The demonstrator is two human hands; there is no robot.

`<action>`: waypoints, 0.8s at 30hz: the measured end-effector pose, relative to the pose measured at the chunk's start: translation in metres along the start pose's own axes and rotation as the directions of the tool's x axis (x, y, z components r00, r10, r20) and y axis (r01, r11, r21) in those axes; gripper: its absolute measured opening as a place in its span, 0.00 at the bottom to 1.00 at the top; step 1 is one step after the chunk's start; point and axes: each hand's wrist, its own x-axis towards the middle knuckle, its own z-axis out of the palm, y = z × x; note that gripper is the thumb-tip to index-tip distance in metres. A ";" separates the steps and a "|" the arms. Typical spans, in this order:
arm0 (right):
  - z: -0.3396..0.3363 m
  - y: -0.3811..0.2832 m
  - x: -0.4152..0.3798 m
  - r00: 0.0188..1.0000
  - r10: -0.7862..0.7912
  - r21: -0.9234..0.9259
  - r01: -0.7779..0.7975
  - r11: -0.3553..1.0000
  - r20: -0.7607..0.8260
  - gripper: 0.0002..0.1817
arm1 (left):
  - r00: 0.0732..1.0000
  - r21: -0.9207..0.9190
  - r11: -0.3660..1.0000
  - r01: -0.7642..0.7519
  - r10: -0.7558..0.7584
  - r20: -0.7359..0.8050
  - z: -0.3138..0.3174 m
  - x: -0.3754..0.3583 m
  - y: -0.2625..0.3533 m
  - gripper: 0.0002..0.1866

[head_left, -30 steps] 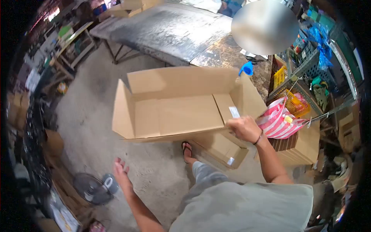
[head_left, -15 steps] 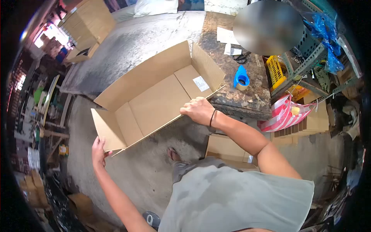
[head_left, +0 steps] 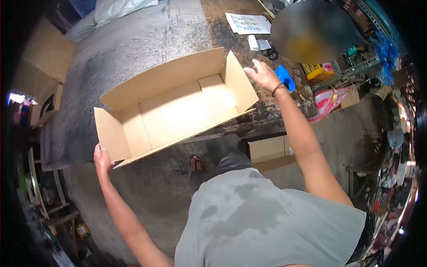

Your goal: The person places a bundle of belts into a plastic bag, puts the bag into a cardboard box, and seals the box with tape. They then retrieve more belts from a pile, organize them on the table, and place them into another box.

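Note:
A long cardboard box (head_left: 178, 111) with raised side flaps rests partly on the worktable, its front edge over the floor. At its near left corner my left hand (head_left: 102, 159) grips the upright end flap. My right hand (head_left: 263, 76) is off the box, just outside its right end flap, fingers apart and holding nothing. Right beside that wrist lies a blue tape dispenser (head_left: 281, 73). A bright patch of light falls on the box floor.
Printed sheets (head_left: 248, 23), a small white packet (head_left: 259, 43) and a black cord (head_left: 270, 54) lie on the worktable (head_left: 178, 29). Another cardboard box (head_left: 267, 151) stands on the floor below. Yellow crates (head_left: 313, 72) and a pink-striped bag (head_left: 329, 101) are to the right.
My right hand has let go of the box's front edge and moved up and right toward the tape dispenser. The box label no longer shows. My left hand keeps its hold.

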 end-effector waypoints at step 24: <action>0.075 0.081 -0.057 0.784 0.614 0.009 -0.617 0.787 0.089 0.17 | 0.965 0.019 0.968 0.252 -0.253 0.075 0.020 0.132 -0.162 0.20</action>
